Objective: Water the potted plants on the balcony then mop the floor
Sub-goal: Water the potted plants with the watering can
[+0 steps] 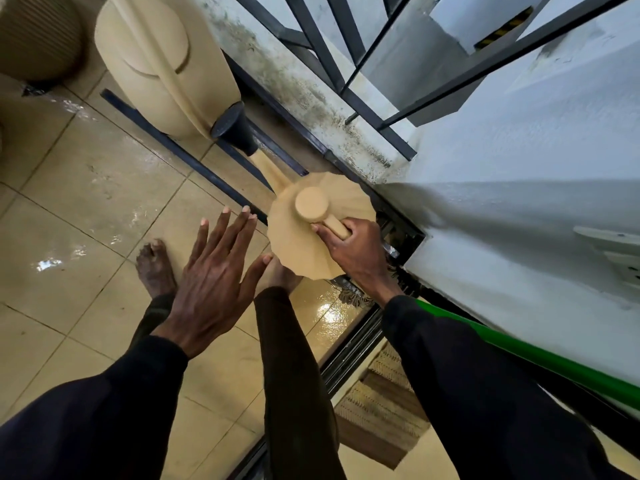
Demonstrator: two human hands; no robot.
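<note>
Gripping the can (294,244) by its handle, the right hand (356,251) holds it low at the door track, rose near the pot (156,64). Left hand (207,282) is spread and empty. Watering looks nearly finished; next, park the can and take the mop (536,362).

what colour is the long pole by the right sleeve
Bright green: the long smooth pole beside the white wall, clearest in the head view.

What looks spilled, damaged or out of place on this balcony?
Water lies in shiny patches across the tiled floor, right beside a bare foot, so it looks slippery. The ledge under the railing carries dark, blotchy staining. The right hand grips a tan handle; nothing there looks askew.
</note>
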